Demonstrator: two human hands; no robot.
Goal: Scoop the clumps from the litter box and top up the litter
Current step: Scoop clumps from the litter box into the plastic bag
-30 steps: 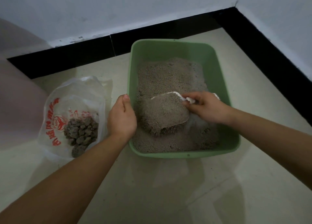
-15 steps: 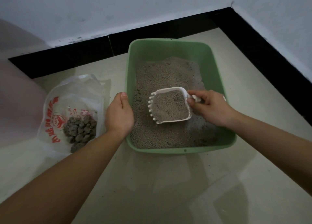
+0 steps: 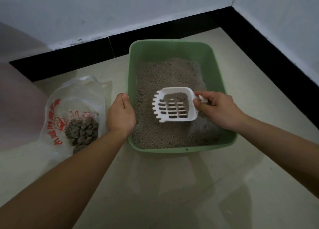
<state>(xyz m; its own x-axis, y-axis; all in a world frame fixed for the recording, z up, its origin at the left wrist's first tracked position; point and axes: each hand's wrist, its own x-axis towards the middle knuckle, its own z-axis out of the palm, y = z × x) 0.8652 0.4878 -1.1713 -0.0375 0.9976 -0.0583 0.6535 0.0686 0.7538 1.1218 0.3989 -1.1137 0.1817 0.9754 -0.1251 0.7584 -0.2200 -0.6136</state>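
Above the litter [image 3: 169,76], right hand [image 3: 217,108] pinches the scoop [image 3: 174,106]; left hand [image 3: 120,114] grips the litter box [image 3: 172,43].

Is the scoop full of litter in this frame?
No, the floor slots of the scoop show bare and open, with only a little litter at its handle end.

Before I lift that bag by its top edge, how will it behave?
The bag looks thin and crumpled, so it will probably sag floppily rather than hold its shape. The clumps lie in one heap, so it will likely hang bottom-heavy and may swing.
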